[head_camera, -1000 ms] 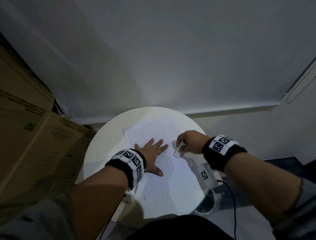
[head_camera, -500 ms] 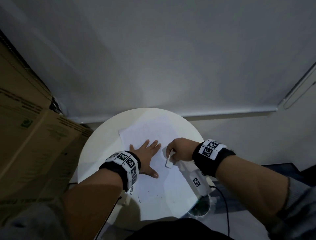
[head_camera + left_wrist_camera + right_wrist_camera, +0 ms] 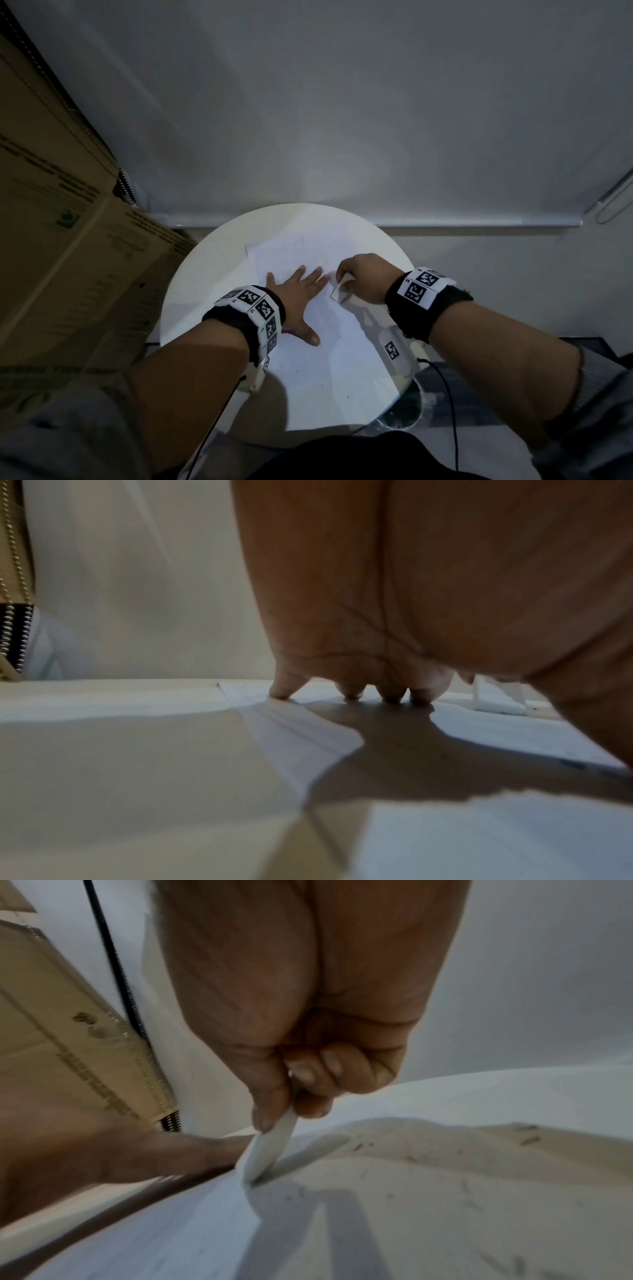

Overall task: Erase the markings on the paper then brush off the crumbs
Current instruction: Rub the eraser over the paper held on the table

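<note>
Your left hand (image 3: 297, 294) lies flat with fingers spread, pinning the paper (image 3: 329, 346) at the centre of the frame. Your right hand (image 3: 363, 277), just right of it, pinches a white eraser (image 3: 339, 291) between thumb and fingertips, its lower end touching the sheet. You look to be in the erasing step. Dark crumbs (image 3: 527, 1139) lie scattered at the right of the right wrist view, on the paper and the round tabletop (image 3: 205, 281). Next, rub any remaining marks while keeping the sheet pinned, then sweep the crumbs off.
</note>
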`<action>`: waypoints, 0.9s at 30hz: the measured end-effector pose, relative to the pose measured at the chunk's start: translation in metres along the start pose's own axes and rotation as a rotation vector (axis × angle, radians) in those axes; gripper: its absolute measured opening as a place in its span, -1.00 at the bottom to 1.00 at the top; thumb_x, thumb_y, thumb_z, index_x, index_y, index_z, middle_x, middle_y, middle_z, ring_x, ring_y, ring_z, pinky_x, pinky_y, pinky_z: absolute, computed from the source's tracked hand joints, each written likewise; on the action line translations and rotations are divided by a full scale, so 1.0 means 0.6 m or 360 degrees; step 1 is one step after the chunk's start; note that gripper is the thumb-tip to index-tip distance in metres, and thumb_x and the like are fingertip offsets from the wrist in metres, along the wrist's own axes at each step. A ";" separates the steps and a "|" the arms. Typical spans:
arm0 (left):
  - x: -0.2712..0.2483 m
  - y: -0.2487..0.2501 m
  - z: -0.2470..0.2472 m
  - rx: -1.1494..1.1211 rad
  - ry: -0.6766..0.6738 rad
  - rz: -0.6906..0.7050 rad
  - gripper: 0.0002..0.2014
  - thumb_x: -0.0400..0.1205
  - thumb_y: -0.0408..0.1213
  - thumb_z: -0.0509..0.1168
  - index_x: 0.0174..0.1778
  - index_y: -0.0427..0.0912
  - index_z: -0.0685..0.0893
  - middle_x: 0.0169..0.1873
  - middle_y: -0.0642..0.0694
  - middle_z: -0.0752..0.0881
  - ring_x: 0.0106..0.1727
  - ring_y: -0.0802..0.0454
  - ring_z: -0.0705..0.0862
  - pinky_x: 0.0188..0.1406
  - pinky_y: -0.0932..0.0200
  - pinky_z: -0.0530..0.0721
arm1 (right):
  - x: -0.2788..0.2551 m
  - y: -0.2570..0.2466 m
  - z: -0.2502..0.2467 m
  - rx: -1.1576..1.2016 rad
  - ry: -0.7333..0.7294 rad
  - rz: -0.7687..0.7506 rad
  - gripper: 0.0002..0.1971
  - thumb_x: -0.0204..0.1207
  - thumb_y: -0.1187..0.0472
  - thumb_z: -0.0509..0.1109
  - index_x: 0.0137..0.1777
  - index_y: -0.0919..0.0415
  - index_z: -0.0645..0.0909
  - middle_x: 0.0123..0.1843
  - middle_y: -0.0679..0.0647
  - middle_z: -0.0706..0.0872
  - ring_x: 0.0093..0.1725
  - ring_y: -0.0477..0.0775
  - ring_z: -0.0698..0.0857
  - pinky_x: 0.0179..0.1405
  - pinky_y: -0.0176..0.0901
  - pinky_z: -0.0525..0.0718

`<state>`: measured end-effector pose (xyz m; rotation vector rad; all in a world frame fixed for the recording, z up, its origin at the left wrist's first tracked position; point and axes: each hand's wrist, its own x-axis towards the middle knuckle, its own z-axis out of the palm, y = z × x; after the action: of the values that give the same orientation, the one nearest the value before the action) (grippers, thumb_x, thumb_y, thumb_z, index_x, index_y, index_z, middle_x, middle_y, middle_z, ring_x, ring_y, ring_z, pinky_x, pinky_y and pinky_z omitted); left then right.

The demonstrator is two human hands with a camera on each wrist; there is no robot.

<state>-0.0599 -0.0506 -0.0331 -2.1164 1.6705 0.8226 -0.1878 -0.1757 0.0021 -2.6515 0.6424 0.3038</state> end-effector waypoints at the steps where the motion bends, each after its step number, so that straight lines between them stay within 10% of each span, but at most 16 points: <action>1: 0.000 0.000 0.000 -0.0005 0.0001 -0.0004 0.21 0.46 0.26 0.44 0.68 0.05 -0.37 0.67 0.12 -0.40 0.69 0.00 -0.37 0.55 -0.56 -0.16 | -0.005 -0.005 0.006 -0.0024 -0.0079 -0.0079 -0.75 0.52 0.22 0.39 0.18 0.15 0.68 0.12 0.11 0.73 0.09 0.05 0.62 -0.06 -0.31 0.37; 13: -0.002 0.005 -0.003 -0.0015 0.0003 -0.0045 0.20 0.46 0.25 0.45 0.69 0.05 -0.36 0.66 0.12 -0.40 0.69 0.00 -0.36 0.56 -0.55 -0.14 | -0.024 -0.005 0.015 -0.0109 -0.0374 -0.0165 -0.73 0.48 0.24 0.44 0.18 0.14 0.68 0.09 0.12 0.75 0.11 0.07 0.65 -0.06 -0.29 0.44; 27: -0.006 0.005 -0.003 -0.0011 0.0004 -0.0046 0.18 0.48 0.24 0.43 0.69 0.04 -0.36 0.67 0.11 -0.40 0.69 -0.01 -0.36 0.56 -0.53 -0.17 | -0.003 0.004 -0.009 -0.0080 -0.0093 -0.0024 -0.79 0.52 0.23 0.37 0.12 0.20 0.70 0.11 0.13 0.74 0.15 0.13 0.65 -0.03 -0.26 0.47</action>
<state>-0.0631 -0.0496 -0.0293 -2.1421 1.6362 0.8190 -0.1902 -0.1792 0.0066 -2.6832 0.6031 0.3965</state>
